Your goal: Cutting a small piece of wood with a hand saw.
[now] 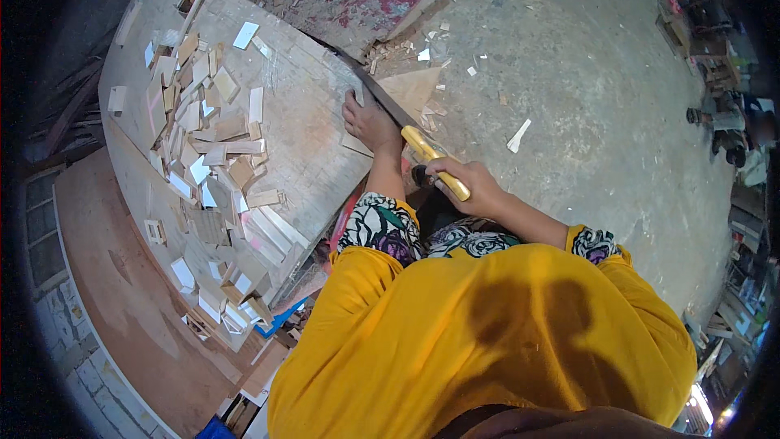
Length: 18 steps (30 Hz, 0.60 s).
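Note:
My right hand point(470, 185) is wrapped round the yellow handle point(431, 154) of a hand saw. Its dark blade point(380, 96) slants up and left along the edge of the worktable point(309, 106). Close beside the blade, my left hand point(374, 123) bears down with bent fingers on a thin wooden board point(413, 89). Part of that board juts past the table edge, on the far side of the blade. My left palm and the blade hide the board's middle.
Many small wood offcuts point(231, 126), some white-faced, lie heaped over the table's left part. A brown wooden panel point(122, 252) is at the far left. Scraps, including a pale sliver point(518, 136), lie on the concrete floor point(585, 114). Clutter point(723, 57) lines the right side.

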Motion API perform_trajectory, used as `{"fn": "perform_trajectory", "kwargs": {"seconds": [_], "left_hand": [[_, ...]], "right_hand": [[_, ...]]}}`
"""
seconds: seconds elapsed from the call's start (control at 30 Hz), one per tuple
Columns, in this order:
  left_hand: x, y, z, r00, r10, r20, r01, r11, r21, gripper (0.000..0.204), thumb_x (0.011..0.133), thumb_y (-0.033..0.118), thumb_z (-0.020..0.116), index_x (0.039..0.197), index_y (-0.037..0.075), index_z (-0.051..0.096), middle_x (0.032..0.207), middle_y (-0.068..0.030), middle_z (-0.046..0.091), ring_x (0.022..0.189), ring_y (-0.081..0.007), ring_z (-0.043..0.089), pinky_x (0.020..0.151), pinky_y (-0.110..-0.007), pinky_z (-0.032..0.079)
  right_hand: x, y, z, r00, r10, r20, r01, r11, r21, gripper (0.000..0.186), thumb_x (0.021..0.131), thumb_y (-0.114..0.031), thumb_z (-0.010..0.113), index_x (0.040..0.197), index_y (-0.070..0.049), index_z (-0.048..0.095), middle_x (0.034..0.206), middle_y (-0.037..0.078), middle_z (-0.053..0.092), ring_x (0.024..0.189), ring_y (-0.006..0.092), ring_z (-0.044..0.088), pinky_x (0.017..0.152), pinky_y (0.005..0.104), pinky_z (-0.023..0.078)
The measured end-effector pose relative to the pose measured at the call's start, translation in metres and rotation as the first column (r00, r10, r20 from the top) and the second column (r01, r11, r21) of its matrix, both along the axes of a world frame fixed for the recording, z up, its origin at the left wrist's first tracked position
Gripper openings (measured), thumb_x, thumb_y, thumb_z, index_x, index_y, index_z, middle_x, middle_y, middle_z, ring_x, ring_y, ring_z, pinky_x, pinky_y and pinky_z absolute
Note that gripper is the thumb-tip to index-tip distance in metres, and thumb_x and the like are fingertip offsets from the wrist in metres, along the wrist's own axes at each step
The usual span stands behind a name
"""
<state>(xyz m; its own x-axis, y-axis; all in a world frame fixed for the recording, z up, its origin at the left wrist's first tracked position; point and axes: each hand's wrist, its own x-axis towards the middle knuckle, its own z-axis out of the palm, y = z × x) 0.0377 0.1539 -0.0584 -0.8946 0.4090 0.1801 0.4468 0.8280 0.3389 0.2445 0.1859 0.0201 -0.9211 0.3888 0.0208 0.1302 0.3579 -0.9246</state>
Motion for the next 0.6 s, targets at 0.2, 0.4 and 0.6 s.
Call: {"fn": "perform_trajectory", "kwargs": {"seconds": [0.2, 0.4, 0.6], "left_hand": [[-0.015, -0.013, -0.018, 0.991, -0.092, -0.093, 0.087, 0.994, -0.06, 0.034, 0.083, 0.021, 0.055, 0.116, 0.012, 0.059, 0.14, -0.0043, 0.039, 0.131, -0.0296, 0.033, 0.101, -0.053, 0.027], [-0.013, -0.007, -0.003, 0.994, -0.083, -0.067, 0.081, 0.996, -0.037, 0.036, 0.085, 0.021, 0.054, 0.12, 0.016, 0.058, 0.138, -0.0081, 0.041, 0.129, -0.0316, 0.034, 0.097, -0.05, 0.029], [-0.012, -0.001, 0.003, 0.998, -0.037, -0.054, 0.032, 0.995, -0.094, 0.033, 0.085, 0.021, 0.055, 0.118, 0.023, 0.059, 0.129, -0.0064, 0.046, 0.118, -0.0289, 0.041, 0.093, -0.045, 0.033]], "right_hand": [[-0.004, 0.007, -0.022, 0.981, 0.189, 0.034, -0.191, 0.954, 0.232, 0.036, 0.077, -0.007, 0.063, 0.11, -0.017, 0.055, 0.094, 0.013, 0.065, 0.079, 0.0374, 0.063, 0.069, 0.0423, 0.05], [-0.012, -0.003, 0.013, 0.999, -0.011, -0.046, 0.008, 0.998, -0.067, 0.026, 0.083, -0.008, 0.06, 0.108, -0.012, 0.055, 0.093, 0.013, 0.064, 0.082, 0.0337, 0.064, 0.071, 0.0358, 0.05], [-0.035, -0.013, 0.022, 0.986, -0.157, -0.055, 0.144, 0.971, -0.189, 0.023, 0.086, -0.008, 0.058, 0.108, -0.009, 0.054, 0.098, 0.013, 0.063, 0.083, 0.0336, 0.064, 0.073, 0.0335, 0.049]]}}
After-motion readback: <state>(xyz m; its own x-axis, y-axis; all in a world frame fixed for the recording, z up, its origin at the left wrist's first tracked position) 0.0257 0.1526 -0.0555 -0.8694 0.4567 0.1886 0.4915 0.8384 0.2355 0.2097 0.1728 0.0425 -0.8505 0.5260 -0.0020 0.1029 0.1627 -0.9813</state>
